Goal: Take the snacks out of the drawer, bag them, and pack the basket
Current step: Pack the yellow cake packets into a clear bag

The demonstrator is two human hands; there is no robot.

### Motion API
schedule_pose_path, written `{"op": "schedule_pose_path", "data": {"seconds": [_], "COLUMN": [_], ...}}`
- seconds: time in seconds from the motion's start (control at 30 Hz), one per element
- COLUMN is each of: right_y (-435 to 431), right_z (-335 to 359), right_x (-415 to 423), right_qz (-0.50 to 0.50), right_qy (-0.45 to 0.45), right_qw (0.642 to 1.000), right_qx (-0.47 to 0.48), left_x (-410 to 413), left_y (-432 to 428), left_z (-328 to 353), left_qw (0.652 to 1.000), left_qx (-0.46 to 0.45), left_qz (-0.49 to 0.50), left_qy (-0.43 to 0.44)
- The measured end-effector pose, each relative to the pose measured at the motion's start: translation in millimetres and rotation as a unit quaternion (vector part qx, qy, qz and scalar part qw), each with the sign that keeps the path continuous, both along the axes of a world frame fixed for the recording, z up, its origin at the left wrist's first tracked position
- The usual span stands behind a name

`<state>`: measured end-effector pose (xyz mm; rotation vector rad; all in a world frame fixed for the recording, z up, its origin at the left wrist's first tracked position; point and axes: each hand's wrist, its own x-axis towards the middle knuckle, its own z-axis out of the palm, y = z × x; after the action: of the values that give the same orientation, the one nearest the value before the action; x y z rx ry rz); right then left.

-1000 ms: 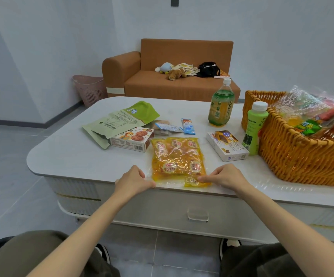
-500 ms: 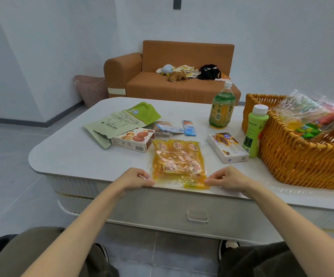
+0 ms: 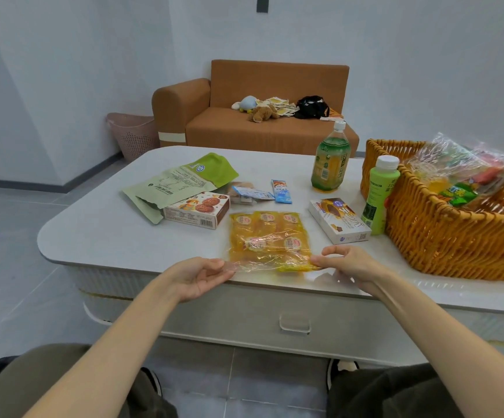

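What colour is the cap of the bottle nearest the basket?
White; the cap tops a light green bottle, seen in the head view.

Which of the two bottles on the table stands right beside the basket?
The opaque light-green bottle with the wide white cap: it stands close against the basket wall. The clear bottle of greenish drink stands apart, farther back.

Both bare forearms reach forward, angling slightly toward each other. The left hand [image 3: 198,277], palm turned partly up, pinches the near left corner of the clear snack bag [image 3: 270,239]. The right hand [image 3: 348,263], fingers curled, pinches its near right corner.
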<state>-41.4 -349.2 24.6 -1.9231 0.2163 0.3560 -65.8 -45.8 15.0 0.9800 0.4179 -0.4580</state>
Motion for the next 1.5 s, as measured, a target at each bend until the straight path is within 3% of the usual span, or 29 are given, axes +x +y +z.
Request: {"op": "schedule_pose_path", "data": {"seconds": [0.13, 0.37, 0.6, 0.77, 1.07, 1.5], "right_y": [7, 40, 56, 54, 42, 38], "right_z": [6, 0, 1, 2, -2, -3], "right_x": [-4, -20, -32, -34, -30, -21], "right_qz": [-0.016, -0.025, 0.006, 0.027, -0.027, -0.064], "right_qy": [-0.016, -0.075, -0.132, -0.132, -0.094, -0.059], "right_qw": [0.999, 0.995, 0.99, 0.991, 0.995, 0.996], "right_qx": [0.032, 0.068, 0.042, 0.014, 0.032, 0.025], "left_x": [0, -17, -11, 1, 11, 7], "left_y": [-14, -71, -91, -82, -54, -38], "left_z": [5, 7, 1, -8, -16, -6], "left_qw": [0.997, 0.991, 0.996, 0.99, 0.985, 0.992], "left_qx": [0.034, -0.084, -0.018, -0.001, 0.074, 0.047], "left_qz": [0.051, 0.099, 0.09, 0.143, 0.157, 0.113], "left_qy": [-0.041, -0.025, 0.011, 0.008, -0.018, -0.01]}}
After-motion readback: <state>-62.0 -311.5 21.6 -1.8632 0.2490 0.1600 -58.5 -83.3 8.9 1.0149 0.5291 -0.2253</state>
